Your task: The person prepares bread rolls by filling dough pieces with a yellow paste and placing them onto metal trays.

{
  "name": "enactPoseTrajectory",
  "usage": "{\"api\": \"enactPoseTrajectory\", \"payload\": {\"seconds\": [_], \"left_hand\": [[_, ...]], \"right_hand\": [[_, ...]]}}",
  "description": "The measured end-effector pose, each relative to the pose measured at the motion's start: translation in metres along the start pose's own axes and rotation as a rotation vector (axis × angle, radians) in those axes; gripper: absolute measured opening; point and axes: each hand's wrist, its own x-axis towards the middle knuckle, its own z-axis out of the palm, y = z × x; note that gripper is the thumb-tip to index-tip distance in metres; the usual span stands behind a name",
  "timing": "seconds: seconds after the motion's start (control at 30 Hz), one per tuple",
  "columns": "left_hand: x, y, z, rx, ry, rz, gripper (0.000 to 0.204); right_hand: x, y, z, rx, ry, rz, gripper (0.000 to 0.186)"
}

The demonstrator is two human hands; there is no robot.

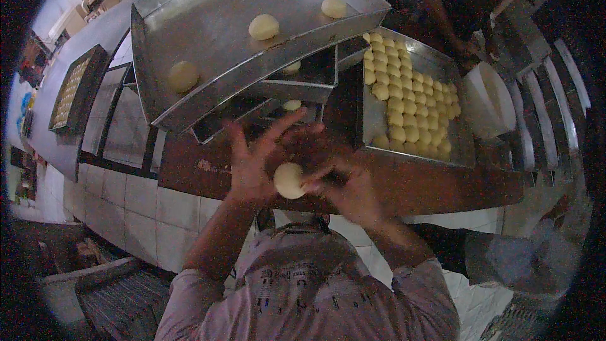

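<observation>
A pale round dough ball (290, 181) is between my two hands, above the near edge of the brown table. My left hand (252, 161) has its fingers spread, and the ball lies against the heel of its palm. From the other side my right hand (347, 189) has its bent fingertips on the ball's edge, slightly blurred by motion. Just beyond, a large metal tray (208, 44) bears three dough balls set well apart, one of them a middle ball (264, 27). It rests on more stacked trays (303, 91), where further balls partly show.
To the right, another metal tray (464, 145) holds close rows of small dough balls. A white bucket (489, 101) stands beside it, near another person's arm (445, 22). A filled tray (76, 91) sits on the left-hand counter. Racked trays (549, 113) line the far right.
</observation>
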Motion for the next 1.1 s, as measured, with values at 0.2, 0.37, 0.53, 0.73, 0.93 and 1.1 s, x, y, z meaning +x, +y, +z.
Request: {"api": "enactPoseTrajectory", "payload": {"seconds": [0.2, 0.37, 0.53, 0.73, 0.93, 1.1], "left_hand": [[-0.007, -0.017, 0.001, 0.199, 0.214, 0.192, 0.060], [-0.002, -0.016, -0.002, 0.540, 0.813, 0.224, 0.051], [-0.029, -0.008, -0.013, -0.551, 0.441, 0.060, 0.058], [-0.054, 0.003, -0.047, 1.076, 0.674, 0.532, 0.038], [-0.109, -0.040, -0.119, 1.050, 0.971, 0.178, 0.032], [-0.102, -0.060, -0.139, 1.309, 0.993, 0.242, 0.030]], "right_hand": [[0.016, 0.016, 0.016, 0.306, 0.097, -0.063, 0.024], [0.014, -0.006, 0.002, -0.368, 0.165, -0.116, 0.032], [0.017, -0.054, 0.030, -0.938, -0.001, -0.854, 0.043], [0.057, -0.131, 0.020, -0.648, -0.571, -0.636, 0.049], [0.207, -0.196, 0.057, -0.590, -0.161, -0.788, 0.047], [0.335, -0.168, 0.097, -0.879, -0.079, -0.821, 0.050]]}}
